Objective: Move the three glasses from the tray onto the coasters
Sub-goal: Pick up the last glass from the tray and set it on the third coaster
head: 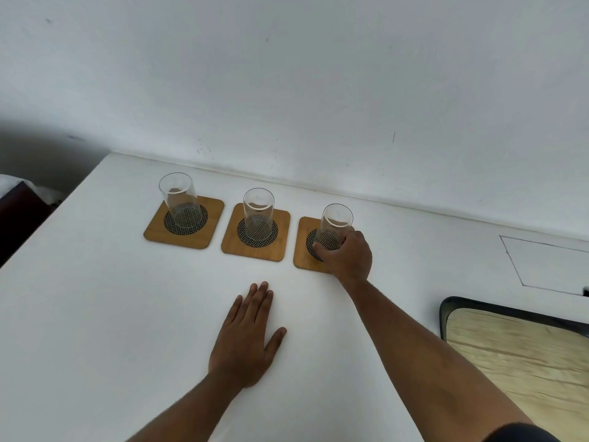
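Note:
Three clear glasses stand upright on three wooden coasters in a row near the wall. The left glass [179, 199] is on the left coaster [159, 232]. The middle glass [258, 213] is on the middle coaster [231, 244]. The right glass [334, 226] rests on the right coaster [302, 260], and my right hand [349, 253] is wrapped around its lower part. My left hand [247, 336] lies flat on the white table, fingers together, holding nothing. The wood-bottomed tray [444, 317] with a dark rim sits at the right and holds no glass in its visible part.
The white table [95, 314] meets a white wall along its far edge. A thin outlined rectangle [548, 264] is drawn on the table at the far right. A dark piece of furniture [19, 212] stands beyond the table's left edge.

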`<act>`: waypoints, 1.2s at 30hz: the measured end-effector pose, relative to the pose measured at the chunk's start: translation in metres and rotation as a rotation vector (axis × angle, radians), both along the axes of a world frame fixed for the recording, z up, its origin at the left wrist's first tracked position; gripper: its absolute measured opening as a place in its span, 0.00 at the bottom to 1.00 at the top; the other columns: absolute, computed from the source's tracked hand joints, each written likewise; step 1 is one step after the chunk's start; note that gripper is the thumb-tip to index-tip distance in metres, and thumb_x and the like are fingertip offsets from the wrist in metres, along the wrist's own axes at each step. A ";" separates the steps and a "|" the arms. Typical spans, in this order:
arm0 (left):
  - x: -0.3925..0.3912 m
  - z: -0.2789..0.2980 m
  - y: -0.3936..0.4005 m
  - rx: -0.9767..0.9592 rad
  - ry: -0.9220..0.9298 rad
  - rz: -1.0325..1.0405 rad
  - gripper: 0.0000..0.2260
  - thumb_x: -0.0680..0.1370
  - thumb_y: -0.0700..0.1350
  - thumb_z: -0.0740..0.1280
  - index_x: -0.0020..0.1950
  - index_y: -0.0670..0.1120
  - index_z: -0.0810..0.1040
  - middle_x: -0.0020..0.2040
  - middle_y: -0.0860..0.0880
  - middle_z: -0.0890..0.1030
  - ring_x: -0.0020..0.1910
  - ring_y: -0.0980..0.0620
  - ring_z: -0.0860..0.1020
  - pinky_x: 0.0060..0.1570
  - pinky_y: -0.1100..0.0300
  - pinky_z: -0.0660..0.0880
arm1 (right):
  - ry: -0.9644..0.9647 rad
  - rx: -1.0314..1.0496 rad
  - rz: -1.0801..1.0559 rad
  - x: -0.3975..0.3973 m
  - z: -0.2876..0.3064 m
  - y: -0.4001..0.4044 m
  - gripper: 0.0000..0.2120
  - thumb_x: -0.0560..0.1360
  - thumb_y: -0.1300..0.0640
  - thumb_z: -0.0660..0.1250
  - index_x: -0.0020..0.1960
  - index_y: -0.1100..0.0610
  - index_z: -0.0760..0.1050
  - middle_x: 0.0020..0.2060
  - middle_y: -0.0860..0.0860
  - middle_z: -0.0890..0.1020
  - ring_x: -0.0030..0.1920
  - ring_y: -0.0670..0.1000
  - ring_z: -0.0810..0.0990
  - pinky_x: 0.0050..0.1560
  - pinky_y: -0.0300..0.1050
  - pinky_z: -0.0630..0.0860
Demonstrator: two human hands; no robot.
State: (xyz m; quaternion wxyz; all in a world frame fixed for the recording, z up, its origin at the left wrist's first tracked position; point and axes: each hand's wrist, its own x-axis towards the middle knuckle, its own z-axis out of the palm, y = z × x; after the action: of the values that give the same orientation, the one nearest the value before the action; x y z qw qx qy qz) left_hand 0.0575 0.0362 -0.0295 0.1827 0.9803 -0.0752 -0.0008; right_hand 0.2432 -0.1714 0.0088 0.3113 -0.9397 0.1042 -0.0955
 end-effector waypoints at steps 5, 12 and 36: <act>0.000 0.001 0.000 0.003 0.008 0.004 0.33 0.83 0.65 0.49 0.83 0.49 0.47 0.84 0.52 0.46 0.81 0.55 0.40 0.78 0.52 0.45 | 0.009 0.013 0.008 0.000 0.000 0.001 0.27 0.60 0.36 0.78 0.49 0.53 0.78 0.47 0.49 0.80 0.50 0.54 0.81 0.49 0.48 0.78; 0.000 0.000 0.000 0.013 0.016 0.007 0.33 0.84 0.65 0.49 0.83 0.49 0.47 0.84 0.52 0.46 0.81 0.55 0.40 0.78 0.53 0.46 | 0.028 0.033 -0.003 -0.002 0.000 0.003 0.33 0.59 0.34 0.75 0.55 0.55 0.80 0.50 0.50 0.80 0.53 0.55 0.80 0.52 0.48 0.78; 0.001 0.007 0.007 0.044 0.094 -0.078 0.38 0.80 0.67 0.42 0.83 0.44 0.48 0.84 0.46 0.48 0.82 0.49 0.43 0.79 0.53 0.42 | 0.154 -0.149 0.119 -0.123 0.012 0.006 0.44 0.72 0.37 0.74 0.77 0.60 0.63 0.73 0.58 0.70 0.73 0.61 0.69 0.69 0.56 0.74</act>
State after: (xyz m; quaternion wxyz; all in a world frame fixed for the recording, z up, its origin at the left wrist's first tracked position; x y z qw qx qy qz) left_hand 0.0589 0.0432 -0.0228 0.1643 0.9793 -0.1045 -0.0556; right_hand 0.1197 -0.1655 0.0203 0.2368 -0.9693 0.0646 -0.0120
